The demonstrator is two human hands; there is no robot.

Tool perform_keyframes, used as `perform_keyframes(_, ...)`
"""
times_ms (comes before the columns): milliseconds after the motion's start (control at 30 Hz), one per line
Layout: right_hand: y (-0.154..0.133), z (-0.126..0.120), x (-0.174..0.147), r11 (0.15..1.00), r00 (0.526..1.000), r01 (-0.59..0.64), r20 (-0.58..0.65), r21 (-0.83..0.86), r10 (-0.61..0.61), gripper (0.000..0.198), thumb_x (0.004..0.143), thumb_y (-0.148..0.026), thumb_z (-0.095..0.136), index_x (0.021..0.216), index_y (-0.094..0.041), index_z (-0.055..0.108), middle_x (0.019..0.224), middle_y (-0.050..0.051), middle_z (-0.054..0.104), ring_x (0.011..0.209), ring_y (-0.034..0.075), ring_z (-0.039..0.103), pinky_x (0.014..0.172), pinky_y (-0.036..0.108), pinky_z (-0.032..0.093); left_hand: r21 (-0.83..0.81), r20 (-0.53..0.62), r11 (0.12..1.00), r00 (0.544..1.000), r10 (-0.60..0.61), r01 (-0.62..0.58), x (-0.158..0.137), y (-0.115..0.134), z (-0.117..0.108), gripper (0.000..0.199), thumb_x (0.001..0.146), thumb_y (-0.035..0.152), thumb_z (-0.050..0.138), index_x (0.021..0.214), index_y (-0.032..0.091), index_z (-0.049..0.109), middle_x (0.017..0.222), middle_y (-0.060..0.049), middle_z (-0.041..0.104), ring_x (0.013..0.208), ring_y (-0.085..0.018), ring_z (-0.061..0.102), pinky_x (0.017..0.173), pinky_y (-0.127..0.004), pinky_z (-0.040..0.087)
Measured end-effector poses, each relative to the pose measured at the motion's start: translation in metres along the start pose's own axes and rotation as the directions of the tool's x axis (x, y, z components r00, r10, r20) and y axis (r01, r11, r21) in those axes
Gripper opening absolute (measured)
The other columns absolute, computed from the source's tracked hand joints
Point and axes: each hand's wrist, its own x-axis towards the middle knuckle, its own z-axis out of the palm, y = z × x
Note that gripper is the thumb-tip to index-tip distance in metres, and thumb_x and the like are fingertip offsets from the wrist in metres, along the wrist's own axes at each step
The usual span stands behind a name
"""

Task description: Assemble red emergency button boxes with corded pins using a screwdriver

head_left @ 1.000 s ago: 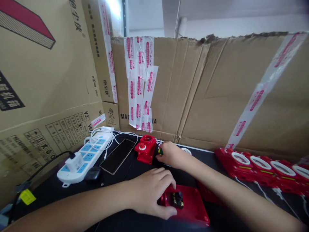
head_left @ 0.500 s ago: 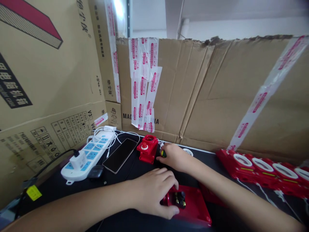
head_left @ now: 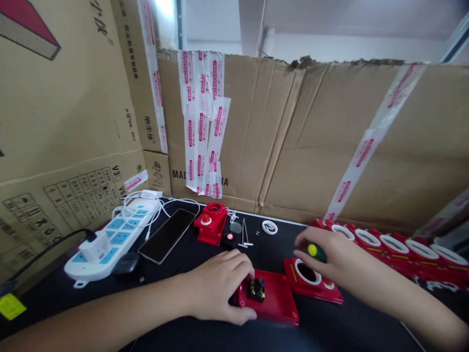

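Note:
My left hand (head_left: pixel 216 288) is closed on the left end of an open red housing (head_left: pixel 280 300), which lies on the black tabletop. Inside that housing, near my fingers, sits a black switch block (head_left: pixel 257 288) with brass-coloured terminals. A screwdriver (head_left: pixel 318 252) with a green handle and yellow end is gripped in my right hand (head_left: pixel 335 247); its blade is hidden. Below this hand lies a red cover plate (head_left: pixel 322 293) with a white ring around its round opening, just right of the housing.
Behind my hands stand a small red unit (head_left: pixel 210 227), metal pins (head_left: pixel 245 234) and a white ring (head_left: pixel 270 227). At left are a phone (head_left: pixel 167 236), a power strip (head_left: pixel 117 234) and a black case (head_left: pixel 126 265). Several red units (head_left: pixel 395 249) line the right; cardboard walls (head_left: pixel 286 146) enclose the back.
My right hand has moved right and toward me with the screwdriver, from beside the small red unit to over the cover plate. My left hand stays on the housing. The view has shifted right.

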Motion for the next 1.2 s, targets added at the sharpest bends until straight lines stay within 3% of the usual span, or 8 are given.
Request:
perform_keyframes(133,0.034,0.001,-0.031,0.992,0.994,-0.109,0.032,0.065,0.107,0.036,0.098,-0.060,0.063,0.103,-0.027,0.077,0.107,0.009,0.081,0.093,0.029,0.076,0.086,0.044,0.060,-0.056,-0.004,0.998,0.999,-0.037,0.036,0.001,0.001,-0.002,0.053,0.081,0.045,0.092,0.116,0.022,0.060,0.122,-0.008,0.069,0.113,-0.031,0.067,0.101,-0.043,0.056)
perform_keyframes(233,0.051,0.005,-0.041,0.986,0.990,-0.139,-0.002,0.095,0.140,0.036,0.100,-0.058,0.061,0.111,-0.027,0.076,0.114,0.010,0.080,0.102,0.030,0.077,0.095,0.047,0.060,-0.072,0.006,0.996,0.999,-0.048,0.049,0.001,0.003,-0.004,0.050,0.082,0.039,0.090,0.118,0.022,0.059,0.125,-0.008,0.068,0.114,-0.031,0.066,0.102,-0.044,0.056)
perform_keyframes(367,0.060,0.015,-0.049,0.987,0.994,-0.110,0.011,0.119,0.109,0.038,0.100,-0.055,0.067,0.123,-0.026,0.075,0.129,0.011,0.077,0.117,0.031,0.075,0.106,0.047,0.058,-0.090,0.022,0.993,0.997,-0.077,0.079,0.002,0.007,-0.007,0.048,0.083,0.030,0.087,0.121,0.023,0.059,0.128,-0.009,0.067,0.118,-0.031,0.065,0.106,-0.047,0.055)
perform_keyframes(467,0.061,0.027,-0.056,0.988,0.996,-0.087,0.037,0.126,0.083,0.053,0.091,-0.052,0.081,0.136,-0.025,0.070,0.146,0.013,0.070,0.132,0.032,0.069,0.117,0.048,0.053,-0.110,0.033,0.990,0.995,-0.091,0.094,0.004,0.008,-0.006,0.049,0.083,0.025,0.085,0.124,0.024,0.059,0.131,-0.008,0.066,0.120,-0.031,0.065,0.107,-0.048,0.055)
perform_keyframes(533,0.060,0.036,-0.060,0.988,0.995,-0.094,0.034,0.122,0.091,0.056,0.093,-0.048,0.079,0.142,-0.024,0.066,0.151,0.014,0.067,0.137,0.032,0.067,0.120,0.049,0.051,-0.112,0.034,0.989,0.995,-0.091,0.094,0.005,0.008,-0.005,0.049,0.083,0.024,0.085,0.124,0.024,0.058,0.131,-0.008,0.066,0.120,-0.031,0.065,0.108,-0.049,0.055)
perform_keyframes(867,0.041,0.053,-0.055,0.995,0.999,-0.033,0.012,0.092,0.032,0.042,0.101,-0.046,0.068,0.139,-0.027,0.067,0.140,0.012,0.071,0.120,0.031,0.076,0.108,0.050,0.061,-0.045,-0.048,0.996,0.996,-0.074,0.072,0.003,0.005,-0.001,0.054,0.079,0.025,0.084,0.124,0.023,0.053,0.133,-0.012,0.062,0.122,-0.033,0.064,0.110,-0.054,0.056)
perform_keyframes(1067,0.046,0.044,-0.060,0.997,0.995,-0.059,0.082,0.049,0.055,0.038,0.092,-0.040,0.078,0.129,-0.031,0.073,0.130,0.007,0.074,0.111,0.031,0.078,0.102,0.051,0.064,0.077,-0.103,0.997,0.995,-0.015,0.023,0.004,0.006,-0.006,0.057,0.075,0.025,0.079,0.125,0.022,0.049,0.122,-0.010,0.062,0.114,-0.032,0.065,0.126,-0.066,0.041)
perform_keyframes(1200,0.045,0.042,-0.060,0.997,0.994,-0.057,0.097,0.044,0.053,0.036,0.092,-0.039,0.077,0.126,-0.029,0.074,0.123,0.008,0.076,0.106,0.030,0.079,0.097,0.051,0.065,0.104,-0.131,0.994,0.991,-0.001,0.015,0.001,0.006,-0.016,0.066,0.070,0.025,0.079,0.128,0.022,0.048,0.123,-0.011,0.062,0.114,-0.033,0.064,0.118,-0.062,0.052)
